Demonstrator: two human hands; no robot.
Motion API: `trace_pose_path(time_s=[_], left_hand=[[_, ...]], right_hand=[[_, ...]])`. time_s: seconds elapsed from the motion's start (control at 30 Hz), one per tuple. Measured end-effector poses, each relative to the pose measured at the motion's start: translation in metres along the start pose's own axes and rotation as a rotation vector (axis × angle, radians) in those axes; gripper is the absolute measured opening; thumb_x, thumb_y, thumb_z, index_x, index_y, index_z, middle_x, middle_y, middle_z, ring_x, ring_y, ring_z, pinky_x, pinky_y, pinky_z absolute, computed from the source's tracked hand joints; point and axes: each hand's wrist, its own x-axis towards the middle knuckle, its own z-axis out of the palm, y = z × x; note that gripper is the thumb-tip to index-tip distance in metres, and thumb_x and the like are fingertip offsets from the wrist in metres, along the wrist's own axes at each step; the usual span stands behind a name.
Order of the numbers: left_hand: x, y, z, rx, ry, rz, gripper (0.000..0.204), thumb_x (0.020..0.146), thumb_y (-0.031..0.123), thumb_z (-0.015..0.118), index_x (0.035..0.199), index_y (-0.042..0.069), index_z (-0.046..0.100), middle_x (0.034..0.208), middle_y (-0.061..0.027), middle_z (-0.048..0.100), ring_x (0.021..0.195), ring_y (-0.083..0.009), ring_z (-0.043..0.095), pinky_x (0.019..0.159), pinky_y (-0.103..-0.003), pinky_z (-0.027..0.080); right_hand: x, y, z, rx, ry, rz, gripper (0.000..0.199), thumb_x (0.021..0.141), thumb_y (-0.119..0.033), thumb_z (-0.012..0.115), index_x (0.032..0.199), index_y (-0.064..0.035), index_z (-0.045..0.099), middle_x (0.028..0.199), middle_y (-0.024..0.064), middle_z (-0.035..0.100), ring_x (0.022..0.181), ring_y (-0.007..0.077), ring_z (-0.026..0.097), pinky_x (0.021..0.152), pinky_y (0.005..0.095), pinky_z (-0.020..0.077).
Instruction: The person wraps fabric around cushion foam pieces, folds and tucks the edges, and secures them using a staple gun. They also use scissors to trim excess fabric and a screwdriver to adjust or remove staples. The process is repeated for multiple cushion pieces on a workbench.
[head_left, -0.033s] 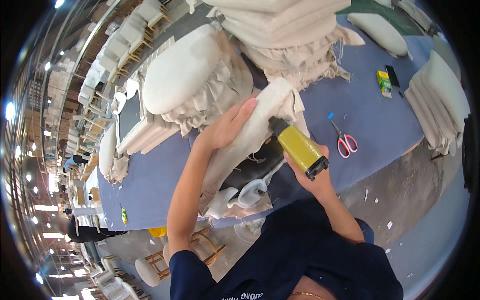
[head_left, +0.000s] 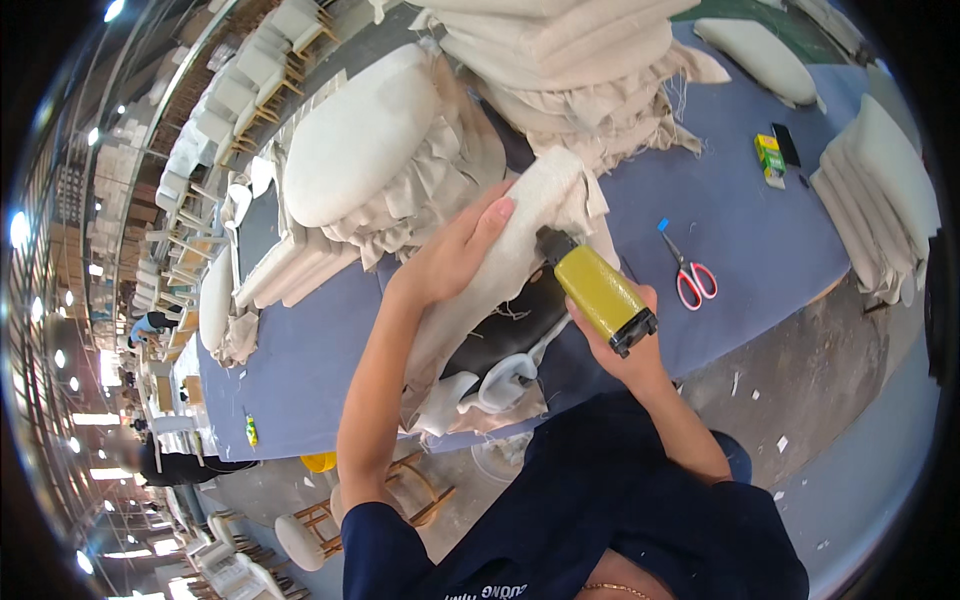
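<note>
My left hand [head_left: 465, 245] grips the long edge of a cushion panel [head_left: 535, 200] covered in off-white fabric, thumb on top and the other fingers hidden behind it. A yellow-bodied staple gun [head_left: 600, 295] is held in my right hand [head_left: 635, 360]. Its black nose meets or nearly meets the folded fabric; contact is hard to tell. Loose, frayed cloth hangs along the panel's inner side, beside a dark surface [head_left: 495, 345]. A white, curved cup-like piece [head_left: 505, 385] lies near the panel's lower end.
Stacked covered cushions [head_left: 365, 135] and a taller fabric stack [head_left: 570, 60] stand beyond my hands on the blue-grey table [head_left: 290, 370]. Red-handled scissors [head_left: 690, 280], a yellow-green box [head_left: 770, 158] and more cushions [head_left: 880, 190] lie right. A wooden-legged stool [head_left: 310, 535] stands below the table edge.
</note>
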Motion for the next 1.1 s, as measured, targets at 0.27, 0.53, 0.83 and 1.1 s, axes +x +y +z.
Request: trace_pose_path(time_s=[0.27, 0.53, 0.83, 1.1], left_hand=[[-0.016, 0.026, 0.018, 0.617, 0.219, 0.131, 0.053, 0.103, 0.025, 0.055, 0.151, 0.007, 0.040, 0.134, -0.0238, 0.057, 0.086, -0.0474, 0.066, 0.073, -0.049, 0.054], [-0.032, 0.011, -0.021, 0.249, 0.044, 0.125, 0.075, 0.096, 0.029, 0.067, 0.160, 0.014, 0.032, 0.148, -0.0216, 0.050, 0.127, -0.0444, 0.054, 0.105, -0.047, 0.044], [-0.085, -0.001, -0.035, 0.234, 0.256, -0.084, 0.075, 0.094, 0.029, 0.069, 0.160, 0.017, 0.034, 0.141, -0.0205, 0.057, 0.115, -0.0455, 0.060, 0.100, -0.047, 0.048], [-0.100, -0.002, -0.008, 0.154, 0.444, -0.076, 0.051, 0.107, 0.026, 0.046, 0.157, 0.018, 0.038, 0.138, -0.0209, 0.057, 0.111, -0.0447, 0.064, 0.094, -0.047, 0.051]], right_hand=[[0.013, 0.002, -0.010, -0.172, -0.055, -0.028, 0.028, 0.083, -0.023, 0.086, 0.102, -0.0058, 0.076, 0.097, 0.0089, 0.074, 0.093, 0.0267, 0.066, 0.082, 0.0369, 0.0465], [-0.016, 0.101, -0.072, -0.443, -0.144, 0.299, 0.039, 0.077, -0.015, 0.082, 0.112, -0.0014, 0.070, 0.098, 0.0217, 0.071, 0.093, 0.0400, 0.067, 0.084, 0.0442, 0.0523], [-0.034, 0.272, -0.109, -0.953, -0.270, 0.113, 0.028, 0.080, -0.007, 0.074, 0.108, -0.0012, 0.071, 0.106, 0.0219, 0.072, 0.101, 0.0429, 0.068, 0.088, 0.0510, 0.0547], [0.040, -0.002, 0.085, 1.163, -0.450, 0.560, 0.040, 0.099, -0.005, 0.059, 0.138, 0.0021, 0.054, 0.119, 0.0111, 0.069, 0.111, 0.0243, 0.066, 0.100, 0.0399, 0.0523]])
